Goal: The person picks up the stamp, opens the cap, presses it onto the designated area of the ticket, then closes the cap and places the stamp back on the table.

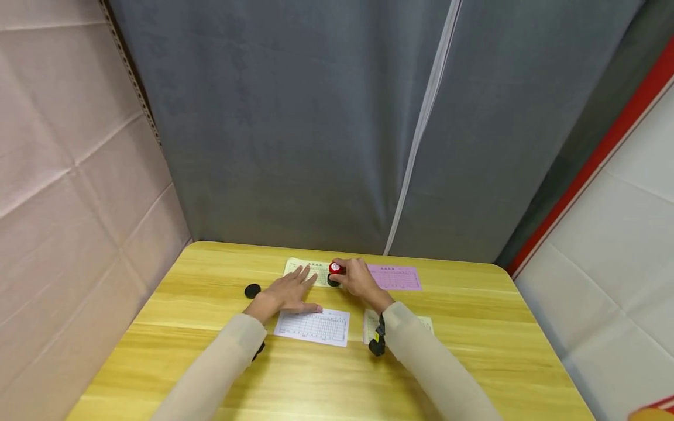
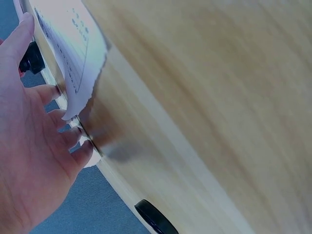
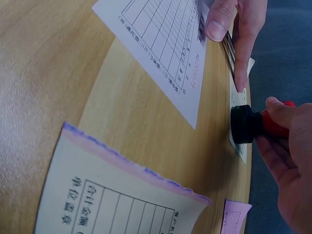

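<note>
My right hand [image 1: 363,282] grips a self-inking-style round stamp [image 1: 335,269] by its red handle. In the right wrist view the stamp's wide black base [image 3: 242,124] stands right at the surface of a pale yellow form [image 1: 322,272]. My left hand [image 1: 286,293] lies to the left with its fingers spread and straight over that same form. Its thumb reaches the top edge of a white printed form [image 1: 322,328] nearer to me. In the left wrist view, the fingers [image 2: 46,92] extend past the white form's torn edge.
A purple form [image 1: 396,278] lies right of the stamp. Another pale form [image 1: 370,327], partly hidden by the right forearm, lies nearer. A black round lid [image 1: 253,290] sits left of the left hand; another black piece [image 1: 259,349] shows beside the left sleeve. Grey curtain [image 1: 295,146] hangs behind the table.
</note>
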The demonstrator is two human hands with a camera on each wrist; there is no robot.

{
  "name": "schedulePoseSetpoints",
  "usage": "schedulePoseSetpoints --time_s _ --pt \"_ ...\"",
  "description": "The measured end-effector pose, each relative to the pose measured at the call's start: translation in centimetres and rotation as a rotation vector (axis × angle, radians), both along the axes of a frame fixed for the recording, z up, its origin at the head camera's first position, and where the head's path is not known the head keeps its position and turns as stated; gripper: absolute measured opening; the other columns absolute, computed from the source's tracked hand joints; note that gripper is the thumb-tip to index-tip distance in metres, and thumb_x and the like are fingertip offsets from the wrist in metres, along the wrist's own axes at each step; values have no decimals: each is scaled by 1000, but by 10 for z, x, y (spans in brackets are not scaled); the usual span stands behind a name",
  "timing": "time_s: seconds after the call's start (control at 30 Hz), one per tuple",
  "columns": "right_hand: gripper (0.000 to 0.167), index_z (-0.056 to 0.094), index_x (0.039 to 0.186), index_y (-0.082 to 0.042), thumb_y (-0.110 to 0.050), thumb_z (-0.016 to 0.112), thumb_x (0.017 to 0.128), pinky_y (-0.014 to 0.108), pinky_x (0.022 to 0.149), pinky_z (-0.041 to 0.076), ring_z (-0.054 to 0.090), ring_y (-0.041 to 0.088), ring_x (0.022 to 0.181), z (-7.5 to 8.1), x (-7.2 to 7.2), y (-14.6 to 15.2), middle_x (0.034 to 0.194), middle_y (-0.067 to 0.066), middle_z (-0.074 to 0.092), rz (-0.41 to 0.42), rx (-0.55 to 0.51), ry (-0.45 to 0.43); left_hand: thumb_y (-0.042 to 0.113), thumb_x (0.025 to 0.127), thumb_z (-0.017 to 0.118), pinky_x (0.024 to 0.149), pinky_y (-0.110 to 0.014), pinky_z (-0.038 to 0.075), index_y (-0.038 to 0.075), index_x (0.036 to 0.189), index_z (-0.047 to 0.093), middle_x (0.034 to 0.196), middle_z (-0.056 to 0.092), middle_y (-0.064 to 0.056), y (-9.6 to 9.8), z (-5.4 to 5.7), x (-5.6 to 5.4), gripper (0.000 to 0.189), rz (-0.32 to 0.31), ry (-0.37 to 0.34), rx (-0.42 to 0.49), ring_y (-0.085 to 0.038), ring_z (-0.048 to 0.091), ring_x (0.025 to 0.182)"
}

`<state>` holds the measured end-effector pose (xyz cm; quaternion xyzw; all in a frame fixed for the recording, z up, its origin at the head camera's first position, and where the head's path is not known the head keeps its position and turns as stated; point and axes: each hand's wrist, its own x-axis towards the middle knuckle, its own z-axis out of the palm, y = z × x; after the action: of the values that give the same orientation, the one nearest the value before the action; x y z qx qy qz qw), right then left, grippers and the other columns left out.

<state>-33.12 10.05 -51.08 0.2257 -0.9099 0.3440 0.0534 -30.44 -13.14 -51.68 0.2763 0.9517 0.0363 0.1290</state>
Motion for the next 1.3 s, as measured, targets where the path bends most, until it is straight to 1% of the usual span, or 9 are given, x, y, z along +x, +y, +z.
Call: schedulePoseSetpoints --time_s 0.13,0.3,0.67,0.8,0.87,1.07,1.17,1.23,1.3 --pt "51 67 138 6 -12 83 93 37 89 65 75 25 106 1 0 -1 124 22 75 5 -8 -3 79 98 48 132 -54 20 13 170 24 177 11 -19 0 -1 -1 100 7 7 -10 -38 12 163" --pt "52 67 137 5 -13 85 92 35 86 65 75 23 103 0 -2 -3 123 21 75 -9 -8 -11 79 98 48 132 -54 20 13 170 24 177 10 -19 -1 -2 -2 100 10 0 -6 -38 11 163" --pt "49 70 135 3 -14 85 92 38 90 64 75 25 103 0 -1 -4 123 20 76 -52 -72 -41 78 97 52 131 -56 20 13 169 26 176 11 -20 -2 1 0 100 20 -9 17 -40 13 163" --pt "47 70 136 1 -13 83 93 41 93 63 72 26 103 -1 0 1 122 19 76 -125 -188 -121 76 98 52 132 -55 20 13 169 27 177 11 -19 -2 1 -1 99 25 -1 27 -39 12 163" --pt "46 71 136 0 -14 83 93 38 92 63 71 25 102 -2 0 5 119 18 76 -182 -277 -176 75 98 53 132 -54 19 13 169 28 177 11 -19 -2 1 -1 98 26 -3 39 -39 12 163" --pt "45 71 136 -3 -17 82 95 19 66 54 73 23 93 -5 -2 23 117 17 76 -341 -625 -390 73 100 53 132 -55 17 12 169 26 177 12 -18 -3 -2 -2 96 31 -4 57 -37 12 163" --pt "42 69 136 -1 -16 79 98 22 72 61 76 25 95 -3 -2 34 122 18 74 -352 -789 -497 74 100 50 132 -55 16 12 170 23 177 10 -17 -1 0 -1 97 34 2 49 -36 11 164" --pt "38 68 134 2 -14 76 100 27 85 64 77 24 99 0 -3 42 124 19 72 -339 -864 -541 74 101 49 132 -56 15 12 170 23 177 10 -17 2 2 -1 96 29 8 49 -36 10 164" --pt "34 68 132 3 -12 73 101 31 91 63 77 23 99 4 -2 51 124 19 71 -337 -915 -582 74 101 48 132 -56 16 11 170 24 177 11 -17 6 4 1 96 13 24 55 -36 12 164"
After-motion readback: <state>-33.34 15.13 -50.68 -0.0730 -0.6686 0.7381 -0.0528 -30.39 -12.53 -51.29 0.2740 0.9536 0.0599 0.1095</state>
